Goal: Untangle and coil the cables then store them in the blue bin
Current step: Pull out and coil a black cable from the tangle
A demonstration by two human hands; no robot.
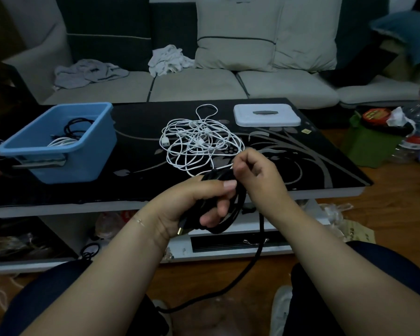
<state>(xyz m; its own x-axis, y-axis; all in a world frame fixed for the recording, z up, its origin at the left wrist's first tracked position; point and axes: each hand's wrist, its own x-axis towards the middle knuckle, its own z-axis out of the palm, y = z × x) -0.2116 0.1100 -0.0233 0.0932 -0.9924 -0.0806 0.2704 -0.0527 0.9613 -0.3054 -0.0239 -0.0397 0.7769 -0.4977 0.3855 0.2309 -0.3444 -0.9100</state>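
Observation:
My left hand (192, 202) grips a partly coiled black cable (238, 207) in front of the table's near edge; a gold-tipped plug sticks out below the palm. My right hand (255, 173) pinches the same cable at the top of the coil. The cable's loose tail hangs down and trails across the floor between my knees. A tangle of white cables (199, 141) lies on the middle of the black glass table (313, 166). The blue bin (87, 151) stands at the table's left and holds a coiled black cable and a coiled white one.
A white lidded box (289, 120) sits at the table's far right. Behind the table is a sofa (194, 86) with cushions and crumpled cloths. A green bin (366, 146) and plastic bottles stand on the floor at the right. Clutter fills the shelf under the table.

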